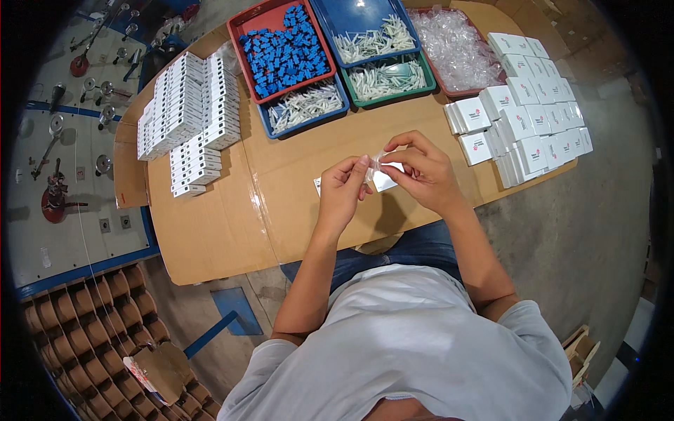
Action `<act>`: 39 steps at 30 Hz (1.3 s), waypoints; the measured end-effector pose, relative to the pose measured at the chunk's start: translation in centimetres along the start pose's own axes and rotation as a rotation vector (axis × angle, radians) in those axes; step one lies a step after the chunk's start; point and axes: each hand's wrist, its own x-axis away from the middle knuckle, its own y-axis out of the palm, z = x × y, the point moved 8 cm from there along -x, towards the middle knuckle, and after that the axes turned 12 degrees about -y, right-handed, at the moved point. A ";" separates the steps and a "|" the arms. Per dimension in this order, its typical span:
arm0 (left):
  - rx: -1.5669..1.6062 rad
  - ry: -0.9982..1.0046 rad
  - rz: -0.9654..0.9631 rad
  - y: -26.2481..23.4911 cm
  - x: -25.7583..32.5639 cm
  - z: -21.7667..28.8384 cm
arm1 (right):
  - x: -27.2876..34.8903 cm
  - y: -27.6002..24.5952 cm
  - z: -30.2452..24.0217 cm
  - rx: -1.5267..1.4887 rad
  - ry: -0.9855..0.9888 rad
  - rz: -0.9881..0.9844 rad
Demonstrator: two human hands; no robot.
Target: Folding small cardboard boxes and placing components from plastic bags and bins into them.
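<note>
Close in front of me, above the cardboard-covered table (281, 203), both hands meet at a small clear plastic piece (373, 168). My left hand (342, 188) pinches it between thumb and fingers from the left. From the right, the fingertips of my right hand (425, 172) close on the same piece. Its exact shape is too small to make out. Beneath the hands lies a flat white box or card (386, 180), partly covered by my fingers.
Stacked white boxes stand at the left (175, 105) and right (519, 126). At the back are a red tray (237, 50) of blue parts, blue (330, 14) and green (430, 83) trays of thin white pieces, and another red tray (460, 93) of clear plastic. Divided cardboard (84, 330) lies lower left.
</note>
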 end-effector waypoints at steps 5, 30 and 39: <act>-0.142 -0.059 -0.105 1.0 0.2 -0.1 | -0.1 0.0 0.0 -0.030 0.022 -0.022; -0.062 0.124 -0.101 0.7 1.3 1.0 | 3.1 1.4 4.8 -0.617 0.578 0.011; -0.057 0.195 -0.138 1.5 1.5 1.2 | 3.6 2.2 5.1 -0.699 0.554 0.034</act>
